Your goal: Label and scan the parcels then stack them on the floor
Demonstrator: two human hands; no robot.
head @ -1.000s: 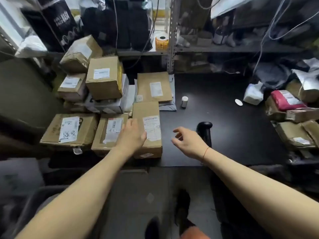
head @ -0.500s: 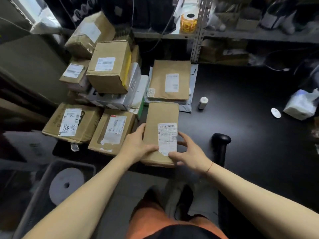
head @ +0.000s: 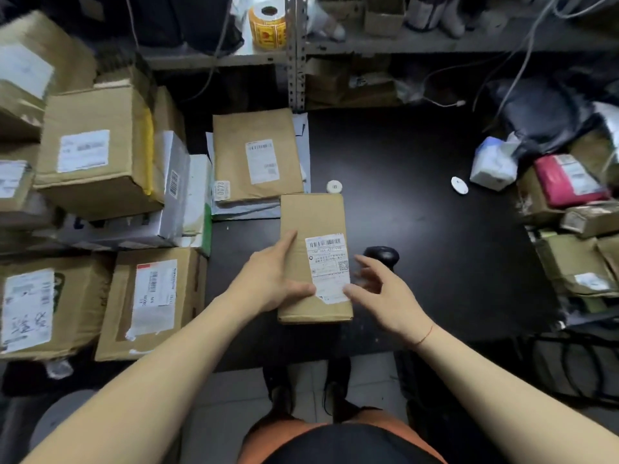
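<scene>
Parcel: a long brown parcel (head: 313,222) lies flat on the dark surface (head: 418,212), just left of the scanner (head: 382,254), with its near end close to the front edge.
Label: a white printed label (head: 326,266) sits on the top face, on the side towards the scanner. Its barcode is at the far end, and its near corner looks torn or lifted.
Step in hand: by the look of it, between labelling and scanning. The label is on and the scanner is untouched.
Next move: probably the right grip (head: 385,296) takes the scanner, which stands just beyond its fingertips, and aims it at the barcode. The other thumb should stay off the bars.
Left grip (head: 274,279): grasping the parcel on the side away from the scanner, with fingers laid along the top and the thumb pressed by the label's near corner.
Right grip: released and holding nothing, its spread fingers blurred between parcel and scanner. The thumb tip is at the label's edge, but I cannot tell whether it touches.
Around: the piled boxes (head: 97,155) stand well left of the scanner. A yellow label roll (head: 268,26) sits on the shelf (head: 435,45) far behind the scanner. The floor (head: 227,396) lies below and nearer than the scanner.
</scene>
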